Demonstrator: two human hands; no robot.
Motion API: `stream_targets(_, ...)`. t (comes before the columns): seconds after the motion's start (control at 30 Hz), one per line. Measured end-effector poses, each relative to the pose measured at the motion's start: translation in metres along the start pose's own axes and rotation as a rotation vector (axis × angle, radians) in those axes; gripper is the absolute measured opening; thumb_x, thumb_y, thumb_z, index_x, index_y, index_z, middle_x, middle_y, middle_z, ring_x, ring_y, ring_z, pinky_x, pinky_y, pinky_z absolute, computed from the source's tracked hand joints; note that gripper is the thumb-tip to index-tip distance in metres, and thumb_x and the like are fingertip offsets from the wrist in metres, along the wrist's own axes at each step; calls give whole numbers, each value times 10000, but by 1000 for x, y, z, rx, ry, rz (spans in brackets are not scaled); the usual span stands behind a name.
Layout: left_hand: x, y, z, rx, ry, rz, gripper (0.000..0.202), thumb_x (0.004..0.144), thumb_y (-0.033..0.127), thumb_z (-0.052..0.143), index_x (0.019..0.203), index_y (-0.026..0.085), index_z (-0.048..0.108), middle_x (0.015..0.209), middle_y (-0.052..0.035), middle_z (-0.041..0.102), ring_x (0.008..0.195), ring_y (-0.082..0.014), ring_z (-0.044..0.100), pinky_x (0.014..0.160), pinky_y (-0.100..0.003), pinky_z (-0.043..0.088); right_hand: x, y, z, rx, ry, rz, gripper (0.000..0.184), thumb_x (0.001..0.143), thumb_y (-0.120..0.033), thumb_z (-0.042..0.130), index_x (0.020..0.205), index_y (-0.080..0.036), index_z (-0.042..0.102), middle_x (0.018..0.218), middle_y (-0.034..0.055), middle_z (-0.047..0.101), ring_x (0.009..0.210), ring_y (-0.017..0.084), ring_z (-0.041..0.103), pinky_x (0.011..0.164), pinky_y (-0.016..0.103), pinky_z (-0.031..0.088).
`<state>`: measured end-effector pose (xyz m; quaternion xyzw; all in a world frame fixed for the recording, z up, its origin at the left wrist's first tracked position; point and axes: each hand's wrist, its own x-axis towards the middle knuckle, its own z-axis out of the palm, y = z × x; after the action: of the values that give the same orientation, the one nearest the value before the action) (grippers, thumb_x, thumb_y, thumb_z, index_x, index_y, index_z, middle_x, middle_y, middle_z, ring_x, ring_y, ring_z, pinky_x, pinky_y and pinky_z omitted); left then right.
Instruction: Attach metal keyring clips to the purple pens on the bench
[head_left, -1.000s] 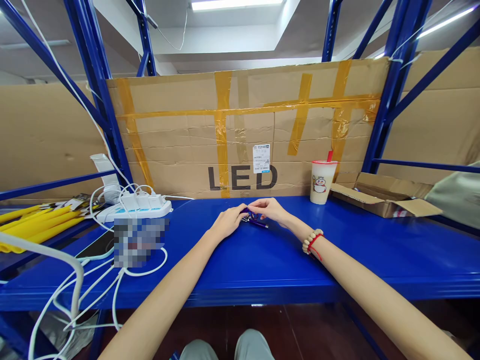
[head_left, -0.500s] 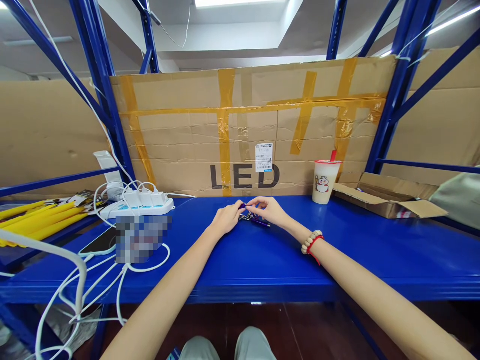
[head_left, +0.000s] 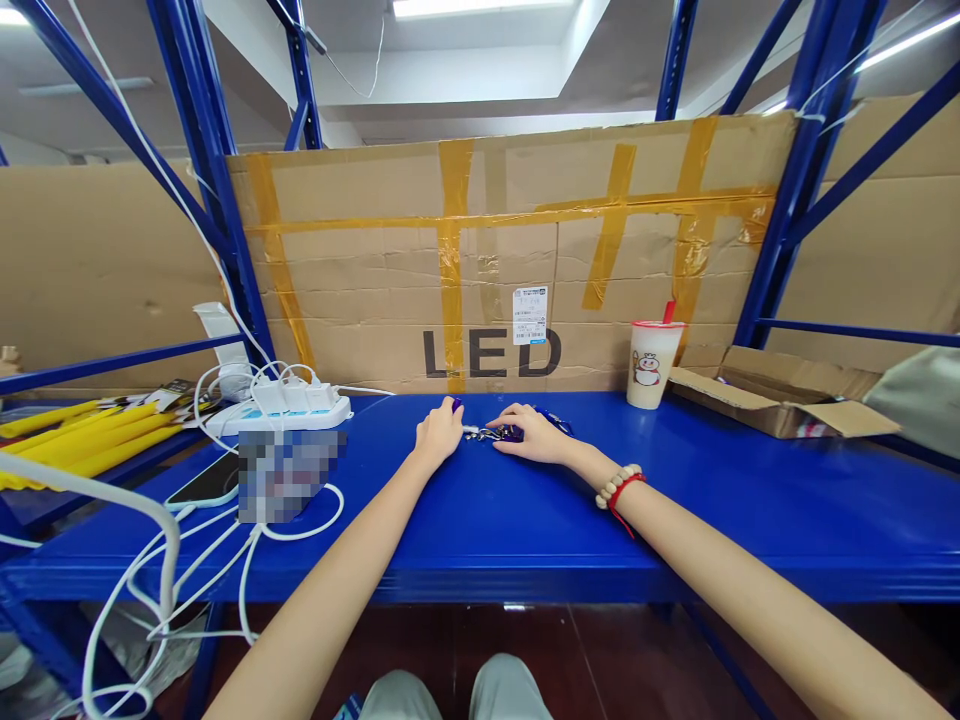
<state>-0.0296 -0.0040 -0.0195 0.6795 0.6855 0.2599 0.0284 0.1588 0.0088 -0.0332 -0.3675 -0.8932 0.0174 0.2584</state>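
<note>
Clamping a small, glossy purple piece (head_left: 457, 404) in the fingers of the left hand (head_left: 439, 431); curving the right hand (head_left: 538, 438) over a shiny dark-purple bundle (head_left: 511, 433), clamped or merely covered: impossible to tell. Spanning the gap with a silver metal chain (head_left: 479, 433), towards the back of the blue metal shelf (head_left: 495, 520). Already holding piece and bundle apart, not yet letting go.

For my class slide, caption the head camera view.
Metal chain between left hand and right hand over a blue shelf.
</note>
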Motion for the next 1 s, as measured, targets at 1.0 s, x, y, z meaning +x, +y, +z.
stream_targets(1.0, -10, 16, -1, 44, 17, 124, 365, 908, 399, 227, 1105, 209, 469, 1014, -104, 649, 966, -255, 599, 761, -346, 434, 4, 11, 6, -64, 11, 24, 159, 804, -301, 579, 894, -239, 695, 1006, 59, 603, 953, 201, 521, 872, 365, 405)
